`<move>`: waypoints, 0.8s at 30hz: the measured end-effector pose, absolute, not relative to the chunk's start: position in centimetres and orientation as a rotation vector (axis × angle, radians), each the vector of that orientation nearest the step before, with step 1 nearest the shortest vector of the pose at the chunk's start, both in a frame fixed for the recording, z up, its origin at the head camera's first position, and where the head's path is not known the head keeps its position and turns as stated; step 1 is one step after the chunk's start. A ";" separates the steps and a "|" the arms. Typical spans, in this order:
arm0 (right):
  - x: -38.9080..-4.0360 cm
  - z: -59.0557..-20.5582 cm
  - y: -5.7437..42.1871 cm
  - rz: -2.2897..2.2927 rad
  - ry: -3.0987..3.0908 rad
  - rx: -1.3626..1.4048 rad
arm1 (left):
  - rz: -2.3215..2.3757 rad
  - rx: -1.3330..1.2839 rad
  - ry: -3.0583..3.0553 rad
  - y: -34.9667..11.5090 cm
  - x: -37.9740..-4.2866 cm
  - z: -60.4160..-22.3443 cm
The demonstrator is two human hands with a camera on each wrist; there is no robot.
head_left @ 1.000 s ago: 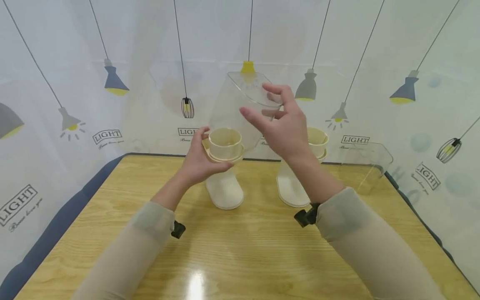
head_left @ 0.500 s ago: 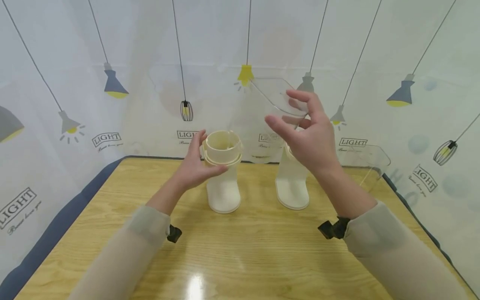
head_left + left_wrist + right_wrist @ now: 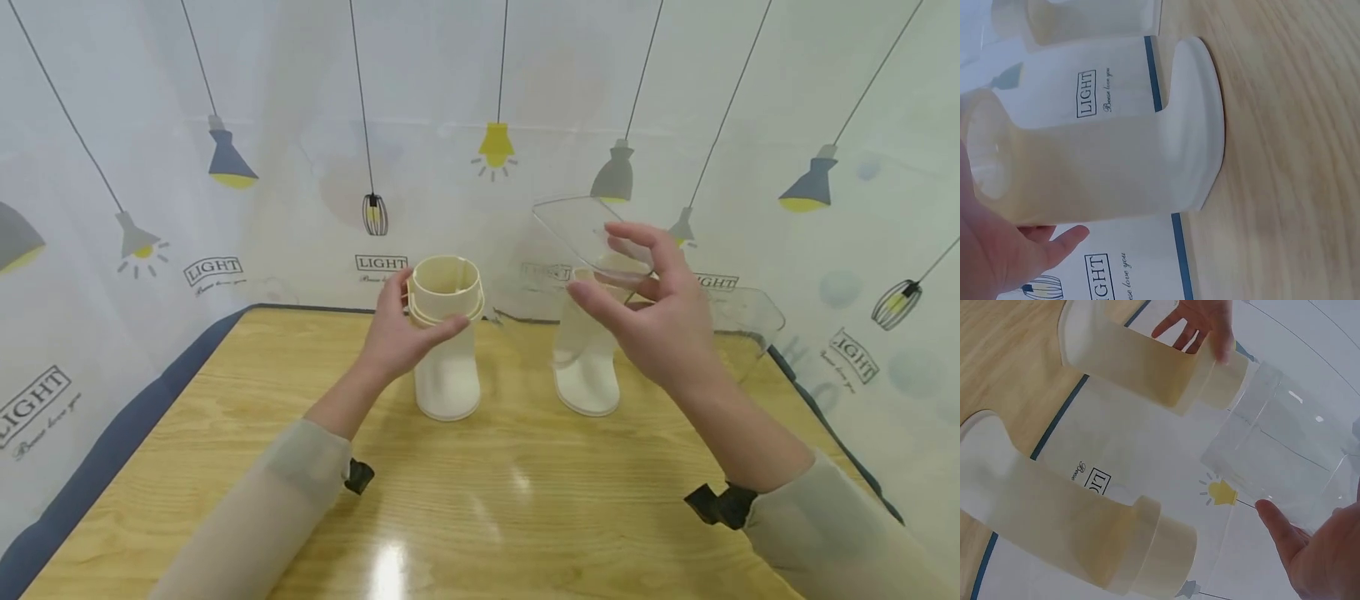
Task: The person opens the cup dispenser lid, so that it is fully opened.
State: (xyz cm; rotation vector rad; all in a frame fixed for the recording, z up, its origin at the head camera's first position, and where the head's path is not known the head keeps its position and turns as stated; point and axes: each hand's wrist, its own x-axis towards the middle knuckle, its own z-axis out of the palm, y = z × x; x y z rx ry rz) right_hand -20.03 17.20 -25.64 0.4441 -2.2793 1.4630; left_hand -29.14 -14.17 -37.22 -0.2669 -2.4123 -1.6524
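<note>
On the table stands a cream plastic dispenser base (image 3: 447,379) with a flat foot and a round collar. My left hand (image 3: 401,333) grips it just under the collar, thumb in front and fingers behind. My right hand (image 3: 663,325) holds a clear plastic container (image 3: 1291,437) near its wide rim, with the thumb on the near wall. The container is tilted and stands apart from the gripped base; its lower part overlaps the second cream base (image 3: 588,371) in the head view. In the right wrist view both cream bases show, with my left hand on the farther one.
Another clear container (image 3: 750,312) stands at the table's back right corner. The wooden table (image 3: 465,517) has a dark blue edge band and meets a white backdrop (image 3: 435,75) printed with hanging lamps, close behind the bases.
My right hand has carried the clear container from above the left base to the right and downward, over toward the second base. My left hand keeps its grip on the left base.
</note>
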 end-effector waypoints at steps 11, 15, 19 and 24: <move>-16.8 -29.0 21.9 1.292 -2.478 0.407 | -1.614 -0.298 -2.495 -15.1 -30.1 -36.7; -16.1 -30.4 24.0 1.225 -2.566 0.367 | -1.621 -0.297 -2.521 -15.5 -30.1 -36.7; -15.9 -31.9 26.8 1.138 -2.649 0.257 | -1.625 -0.316 -2.528 -15.8 -30.2 -36.7; -16.0 -33.3 30.5 0.993 -2.767 0.096 | -1.630 -0.352 -2.521 -16.0 -30.4 -36.8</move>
